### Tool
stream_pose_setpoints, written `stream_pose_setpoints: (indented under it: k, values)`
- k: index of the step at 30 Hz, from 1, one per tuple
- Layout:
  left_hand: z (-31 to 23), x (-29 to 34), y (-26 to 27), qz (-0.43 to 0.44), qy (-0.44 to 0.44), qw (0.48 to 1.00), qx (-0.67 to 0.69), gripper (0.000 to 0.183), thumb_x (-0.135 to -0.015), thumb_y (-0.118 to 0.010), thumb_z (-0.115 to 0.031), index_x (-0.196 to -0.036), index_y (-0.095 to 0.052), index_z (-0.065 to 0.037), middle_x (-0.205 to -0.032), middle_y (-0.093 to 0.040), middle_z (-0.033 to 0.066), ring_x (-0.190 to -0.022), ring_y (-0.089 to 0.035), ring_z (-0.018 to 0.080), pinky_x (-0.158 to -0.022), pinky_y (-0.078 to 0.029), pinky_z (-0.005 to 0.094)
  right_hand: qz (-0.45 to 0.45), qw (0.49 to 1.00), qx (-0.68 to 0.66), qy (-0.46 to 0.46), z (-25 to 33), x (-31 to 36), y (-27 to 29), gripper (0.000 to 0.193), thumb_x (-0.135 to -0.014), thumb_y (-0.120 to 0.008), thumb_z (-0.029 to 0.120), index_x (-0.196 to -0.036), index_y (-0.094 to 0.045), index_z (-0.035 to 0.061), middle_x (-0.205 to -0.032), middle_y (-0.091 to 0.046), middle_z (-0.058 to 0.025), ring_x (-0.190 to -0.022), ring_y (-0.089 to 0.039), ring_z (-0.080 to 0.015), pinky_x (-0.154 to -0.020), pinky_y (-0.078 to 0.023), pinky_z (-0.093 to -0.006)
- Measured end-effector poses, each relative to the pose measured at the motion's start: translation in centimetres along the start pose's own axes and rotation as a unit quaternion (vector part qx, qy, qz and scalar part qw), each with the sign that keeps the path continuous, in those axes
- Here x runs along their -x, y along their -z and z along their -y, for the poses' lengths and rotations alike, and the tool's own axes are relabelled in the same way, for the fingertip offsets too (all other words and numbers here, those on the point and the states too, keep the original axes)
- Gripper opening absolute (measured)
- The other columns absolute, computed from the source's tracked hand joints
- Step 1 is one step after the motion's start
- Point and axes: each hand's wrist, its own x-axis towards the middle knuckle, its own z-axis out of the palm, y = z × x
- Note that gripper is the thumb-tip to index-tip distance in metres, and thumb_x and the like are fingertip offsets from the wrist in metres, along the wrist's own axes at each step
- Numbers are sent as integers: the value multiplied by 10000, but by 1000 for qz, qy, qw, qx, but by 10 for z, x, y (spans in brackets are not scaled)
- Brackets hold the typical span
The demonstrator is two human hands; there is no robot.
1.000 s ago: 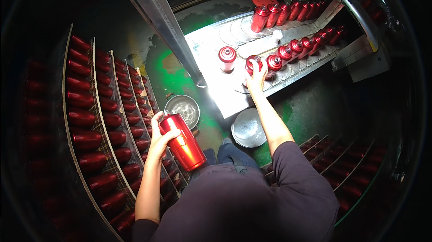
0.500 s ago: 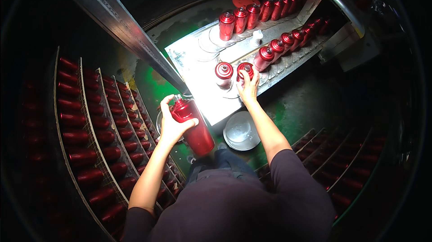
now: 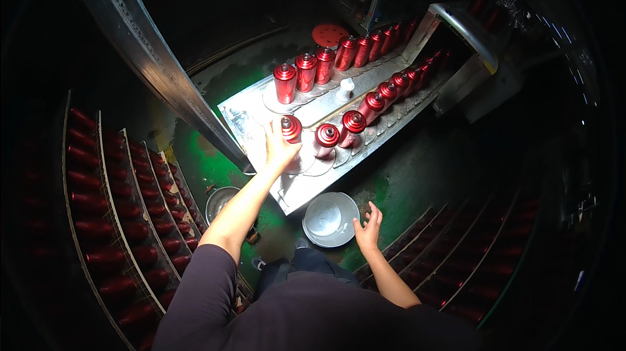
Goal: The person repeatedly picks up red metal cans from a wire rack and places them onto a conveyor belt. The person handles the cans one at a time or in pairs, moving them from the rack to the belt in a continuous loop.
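Note:
My left hand (image 3: 279, 147) is wrapped around a shiny red bottle (image 3: 291, 128) at the near left end of the brightly lit metal conveyor table (image 3: 297, 196). Its palm hides part of the bottle's body. My right hand (image 3: 369, 224) hangs empty beside the metal basin, fingers apart and slightly curled. To the right of the held bottle stands another red bottle (image 3: 327, 137), followed by a curving row of several more that runs toward a metal housing. A second row of red bottles (image 3: 285, 83) stands along the table's far side.
A small white fitting (image 3: 345, 89) stands on the strip between the rows. On the green floor sit a grey basin (image 3: 332, 219) and a pot (image 3: 220, 202). Racks of red bottles (image 3: 91, 204) flank me on both sides. A metal post (image 3: 147, 57) rises at the table's left corner.
My left hand has carried its red bottle from near my body up to the table. My right hand has let go of a bottle there and drawn back. The view has shifted.

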Motion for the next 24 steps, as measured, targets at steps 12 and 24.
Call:
stream_pose_setpoints:
  k: [12,24]
  values:
    - [8,31,-31,163,49,985,-16,1179,-586,-856,-63,-1571,-227,-219,-1549,-197,353,-1393,-314,549,-1115,-417,545,-1,1000,13,-4,20,-2,-2,731,-822,-724,-9,-1471,-399,79,-1399,-434,-188,-1109,-605,-296,-906,-549,-399]
    - [-81,32,308,311,-71,945,-76,525,-794,-732,-113,-1275,-563,13,-1150,-642,256,-1094,-627,439,-922,-522,471,319,922,-112,189,178,23,-139,496,-912,-625,-51,-1388,-502,20,-1210,-609,-113,-1055,-640,-175,-932,-527,-308]
